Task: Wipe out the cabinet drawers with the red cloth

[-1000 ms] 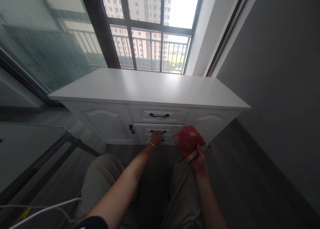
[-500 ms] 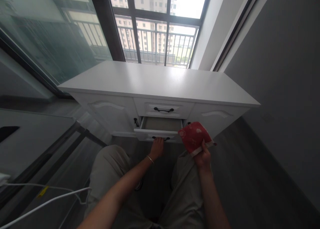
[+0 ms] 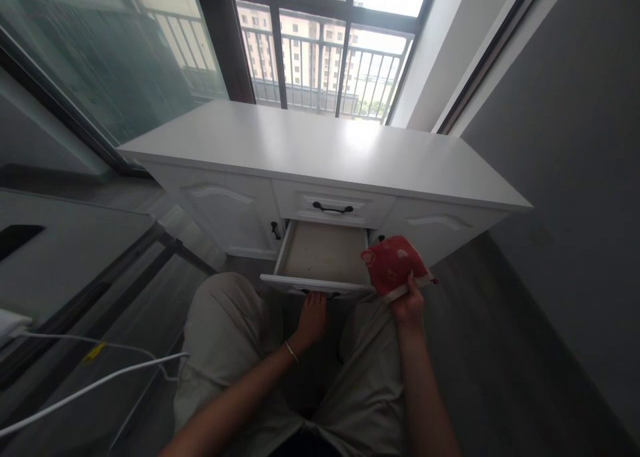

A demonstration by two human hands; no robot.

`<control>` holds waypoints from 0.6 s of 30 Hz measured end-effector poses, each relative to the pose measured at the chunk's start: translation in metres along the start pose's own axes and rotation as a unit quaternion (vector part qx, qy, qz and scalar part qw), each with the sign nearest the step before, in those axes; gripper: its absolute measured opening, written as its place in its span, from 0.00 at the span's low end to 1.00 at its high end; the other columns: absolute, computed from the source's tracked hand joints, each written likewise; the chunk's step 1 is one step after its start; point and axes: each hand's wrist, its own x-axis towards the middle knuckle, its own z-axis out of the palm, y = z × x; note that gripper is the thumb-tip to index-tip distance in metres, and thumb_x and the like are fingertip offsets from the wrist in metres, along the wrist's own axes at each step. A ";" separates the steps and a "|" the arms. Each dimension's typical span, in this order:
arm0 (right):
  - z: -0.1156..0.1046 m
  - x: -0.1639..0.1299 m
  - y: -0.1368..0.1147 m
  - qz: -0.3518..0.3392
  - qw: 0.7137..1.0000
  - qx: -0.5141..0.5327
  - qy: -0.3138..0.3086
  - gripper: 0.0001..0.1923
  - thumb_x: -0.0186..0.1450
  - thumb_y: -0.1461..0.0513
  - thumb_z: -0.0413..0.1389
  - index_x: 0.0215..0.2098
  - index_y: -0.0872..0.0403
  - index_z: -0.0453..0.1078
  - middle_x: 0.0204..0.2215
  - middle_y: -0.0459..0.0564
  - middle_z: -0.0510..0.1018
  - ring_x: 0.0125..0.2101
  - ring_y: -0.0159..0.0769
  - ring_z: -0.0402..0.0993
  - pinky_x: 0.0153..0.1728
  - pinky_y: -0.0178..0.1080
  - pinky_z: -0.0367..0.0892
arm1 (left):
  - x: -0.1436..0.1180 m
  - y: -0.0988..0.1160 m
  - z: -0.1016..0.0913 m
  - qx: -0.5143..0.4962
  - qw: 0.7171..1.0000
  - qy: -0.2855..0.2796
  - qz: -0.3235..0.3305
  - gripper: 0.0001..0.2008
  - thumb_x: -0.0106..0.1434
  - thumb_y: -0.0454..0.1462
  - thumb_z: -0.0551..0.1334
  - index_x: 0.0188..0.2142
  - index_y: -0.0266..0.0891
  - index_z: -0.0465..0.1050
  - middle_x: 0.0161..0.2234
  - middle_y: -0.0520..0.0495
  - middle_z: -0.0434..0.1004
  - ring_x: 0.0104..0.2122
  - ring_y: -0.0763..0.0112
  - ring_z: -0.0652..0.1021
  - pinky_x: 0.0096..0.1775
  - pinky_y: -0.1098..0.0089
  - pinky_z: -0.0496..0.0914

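Note:
A low white cabinet [image 3: 325, 157] stands under the window in front of me. Its lower middle drawer [image 3: 320, 257] is pulled well out and looks bare inside. My left hand [image 3: 313, 317] grips the dark handle on the drawer's front, a thin bracelet on the wrist. My right hand [image 3: 407, 304] holds a folded red cloth with pale prints [image 3: 395, 264] by its white hem, just right of the open drawer and level with it. The upper drawer [image 3: 333, 207] with a black handle stays closed.
A closed cabinet door sits on each side of the drawers. A grey wall [image 3: 575, 177] runs along the right, glass panels [image 3: 100, 57] on the left. A white cable [image 3: 100, 380] crosses the floor at lower left. My knees are close to the cabinet.
My left hand has drawn the lower drawer from closed to well open. The red cloth in my right hand has stayed beside it. The view has tilted downward slightly.

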 end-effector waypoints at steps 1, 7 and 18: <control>0.000 0.000 0.000 -0.001 1.000 0.001 0.002 0.17 0.65 0.58 0.64 0.53 0.44 0.78 0.53 0.48 0.82 0.58 0.42 0.76 0.65 0.59 0.63 | -0.003 0.001 -0.001 -0.003 1.000 -0.003 -0.002 0.27 0.60 0.41 0.64 0.59 0.39 0.69 0.59 0.33 0.72 0.61 0.43 0.70 0.61 0.45 0.61; 0.005 -0.002 -0.002 0.006 1.000 0.004 0.015 0.18 0.65 0.60 0.63 0.53 0.44 0.78 0.51 0.47 0.83 0.56 0.41 0.78 0.65 0.58 0.64 | -0.002 -0.001 -0.006 -0.015 1.000 -0.018 0.011 0.26 0.61 0.40 0.64 0.58 0.38 0.69 0.58 0.32 0.73 0.61 0.44 0.70 0.62 0.47 0.60; 0.007 0.001 0.003 0.000 1.000 -0.026 0.010 0.16 0.66 0.60 0.63 0.53 0.47 0.78 0.50 0.49 0.84 0.50 0.39 0.82 0.58 0.52 0.73 | 0.004 -0.016 -0.010 -0.023 0.995 -0.052 0.085 0.28 0.61 0.41 0.63 0.59 0.34 0.69 0.59 0.30 0.73 0.60 0.46 0.70 0.62 0.49 0.59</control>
